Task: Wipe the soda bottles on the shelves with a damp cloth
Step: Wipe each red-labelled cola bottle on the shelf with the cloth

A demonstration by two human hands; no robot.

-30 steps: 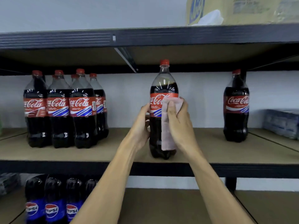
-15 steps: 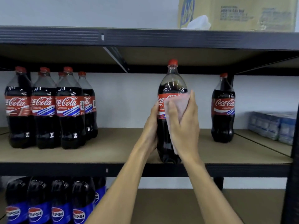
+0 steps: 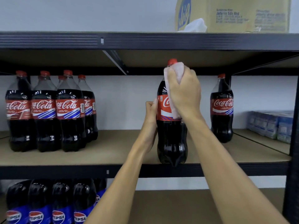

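Observation:
A tall Coca-Cola bottle (image 3: 171, 138) with a red cap stands at the front edge of the middle shelf (image 3: 113, 152). My left hand (image 3: 151, 120) grips its left side at label height. My right hand (image 3: 184, 92) holds a pale pink cloth (image 3: 174, 70) wrapped around the bottle's neck and shoulder, just under the cap; a strip of cloth hangs down over the label. A group of several Coca-Cola bottles (image 3: 50, 110) stands at the shelf's left, and a single one (image 3: 222, 109) at the right.
Pepsi bottles (image 3: 48, 202) fill the lower shelf's left. Blue-white wrapped packs (image 3: 271, 125) sit at the far right of the middle shelf. A cardboard box (image 3: 234, 15) stands on the top shelf. A black upright post (image 3: 292, 143) bounds the right side.
My right hand has slid the cloth up from the label to the bottle's neck and curled around it. My left hand stays on the bottle's side.

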